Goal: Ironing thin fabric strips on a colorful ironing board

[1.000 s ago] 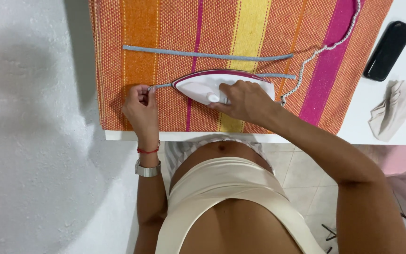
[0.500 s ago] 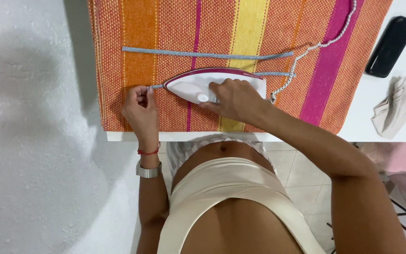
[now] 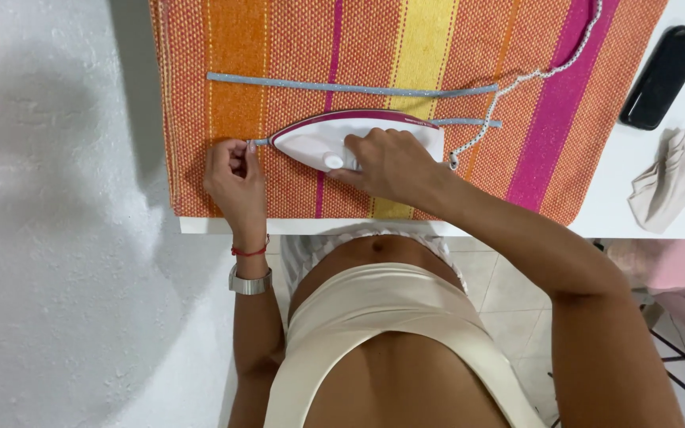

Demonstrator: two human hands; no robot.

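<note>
White tabletop (image 3: pixel 675 218) carries a striped orange, yellow and magenta cloth (image 3: pixel 295 55). Left hand (image 3: pixel 235 178) fingers pinch the end of a thin grey strap (image 3: pixel 257 143) at nine o'clock of the iron (image 3: pixel 311 139). Right hand (image 3: pixel 394 162) fingers curl around the handle of that white, magenta-edged iron, which lies flat on the strap, mid-cloth.

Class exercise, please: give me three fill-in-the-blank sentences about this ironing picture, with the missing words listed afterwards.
1. The right hand grips the handle of a white and magenta ____.
2. The left hand pinches the end of a thin grey ____.
3. A second grey strip lies on the ____ cloth.

Missing words: iron; strip; striped
</note>
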